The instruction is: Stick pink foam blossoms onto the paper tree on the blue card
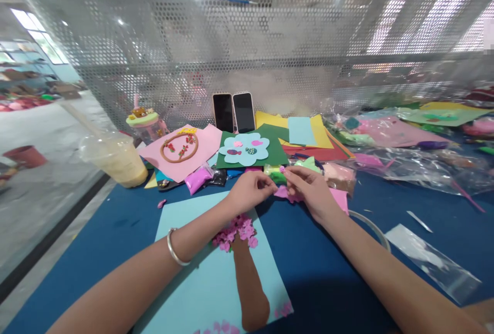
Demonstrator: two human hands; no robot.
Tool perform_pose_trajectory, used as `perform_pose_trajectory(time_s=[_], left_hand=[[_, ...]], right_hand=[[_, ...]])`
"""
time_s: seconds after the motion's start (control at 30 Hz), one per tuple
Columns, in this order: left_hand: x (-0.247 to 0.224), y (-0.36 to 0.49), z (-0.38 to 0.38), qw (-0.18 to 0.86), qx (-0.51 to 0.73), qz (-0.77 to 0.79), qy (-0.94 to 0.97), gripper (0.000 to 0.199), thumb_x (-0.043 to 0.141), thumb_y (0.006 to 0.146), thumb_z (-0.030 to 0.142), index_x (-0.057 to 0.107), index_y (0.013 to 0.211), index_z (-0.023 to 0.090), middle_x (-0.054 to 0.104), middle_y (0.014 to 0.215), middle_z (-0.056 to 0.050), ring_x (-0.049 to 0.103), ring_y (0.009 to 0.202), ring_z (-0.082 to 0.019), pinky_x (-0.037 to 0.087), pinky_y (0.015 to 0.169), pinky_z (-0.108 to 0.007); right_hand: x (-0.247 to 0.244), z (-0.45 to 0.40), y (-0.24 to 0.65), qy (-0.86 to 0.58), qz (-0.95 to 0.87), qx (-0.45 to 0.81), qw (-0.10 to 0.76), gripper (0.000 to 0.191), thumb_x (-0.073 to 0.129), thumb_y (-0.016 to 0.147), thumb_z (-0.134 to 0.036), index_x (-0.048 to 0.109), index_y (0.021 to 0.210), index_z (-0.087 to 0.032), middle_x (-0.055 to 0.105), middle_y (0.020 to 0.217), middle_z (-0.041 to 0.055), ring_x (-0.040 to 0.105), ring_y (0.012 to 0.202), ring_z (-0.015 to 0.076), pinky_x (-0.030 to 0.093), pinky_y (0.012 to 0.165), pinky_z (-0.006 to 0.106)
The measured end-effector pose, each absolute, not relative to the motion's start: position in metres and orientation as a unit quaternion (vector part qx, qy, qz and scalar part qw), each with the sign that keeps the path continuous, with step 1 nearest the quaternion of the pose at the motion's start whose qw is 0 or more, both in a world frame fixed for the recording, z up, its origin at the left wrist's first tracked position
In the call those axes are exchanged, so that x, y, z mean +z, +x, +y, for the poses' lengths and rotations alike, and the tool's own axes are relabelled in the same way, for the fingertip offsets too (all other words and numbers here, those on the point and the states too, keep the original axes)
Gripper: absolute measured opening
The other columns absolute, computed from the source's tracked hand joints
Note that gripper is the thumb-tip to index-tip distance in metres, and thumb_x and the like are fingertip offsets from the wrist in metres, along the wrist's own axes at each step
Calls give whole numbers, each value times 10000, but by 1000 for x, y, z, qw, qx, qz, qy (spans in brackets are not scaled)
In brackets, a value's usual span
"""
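A light blue sheet (185,282) lies on the blue table, bearing a brown trunk (249,287) topped by pink clay blossoms (243,228). Above the sheet's far edge is my left hand (252,189), its fingertips pinched together; anything between them is too small to make out. My right hand (309,187) pinches a small pink clay piece (282,169) between thumb and forefinger, just right of my left fingertips. Pink clay (285,193) and green clay (276,177) lie behind and below the hands.
A tilted drink cup (116,161) stands at the left edge. Two phones (233,112) lean against the mesh behind craft cards (278,143). Plastic bags (417,169) cover the right side. A pink clay bit (161,204) lies left of the sheet.
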State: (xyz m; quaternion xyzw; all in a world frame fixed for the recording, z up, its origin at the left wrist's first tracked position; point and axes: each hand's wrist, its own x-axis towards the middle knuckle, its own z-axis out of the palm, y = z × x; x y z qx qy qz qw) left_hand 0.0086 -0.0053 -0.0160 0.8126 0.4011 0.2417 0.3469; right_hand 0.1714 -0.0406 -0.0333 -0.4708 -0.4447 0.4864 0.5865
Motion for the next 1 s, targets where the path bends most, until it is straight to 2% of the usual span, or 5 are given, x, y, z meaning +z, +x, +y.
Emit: perform_pose_trajectory(time_s=[0.1, 0.23, 0.43, 0.73, 1.0], left_hand=[[-12, 6, -4, 394, 267, 403, 782, 311, 550, 783, 394, 685, 737, 118, 647, 665, -33, 532, 594, -120, 397, 578, -227], [-2, 6, -8, 495, 328, 432, 679, 326, 609, 737, 422, 712, 790, 118, 640, 681, -34, 519, 626, -117, 379, 581, -224], [5, 9, -14, 604, 345, 436, 570, 244, 624, 677, 244, 742, 873, 161, 681, 798, -38, 532, 650, -101, 363, 572, -216], [11, 12, -20, 645, 351, 424, 530, 219, 629, 613, 191, 748, 794, 163, 664, 776, -30, 513, 624, -87, 348, 552, -213], [15, 13, -22, 663, 356, 431, 498, 204, 635, 601, 186, 742, 769, 142, 652, 751, -35, 497, 586, -77, 313, 526, -218]], right_hand=[[-34, -41, 172, -476, -443, 483, 587, 362, 767, 629, -448, 675, 831, -162, 519, 455, -56, 453, 377, 78, 398, 346, 200], [-34, -42, 172, -488, -438, 470, 590, 412, 768, 612, -470, 675, 866, -159, 519, 454, -51, 463, 376, 97, 398, 339, 222], [-32, -41, 173, -482, -447, 437, 614, 360, 763, 627, -435, 675, 858, -173, 525, 479, -46, 456, 416, 97, 372, 376, 219], [-31, -41, 173, -475, -492, 384, 620, 225, 758, 641, -378, 699, 775, -208, 632, 645, 1, 525, 502, 110, 430, 453, 235], [-31, -41, 175, -496, -537, 333, 596, 228, 720, 674, -399, 695, 785, -201, 660, 671, 23, 537, 490, 132, 440, 452, 260]])
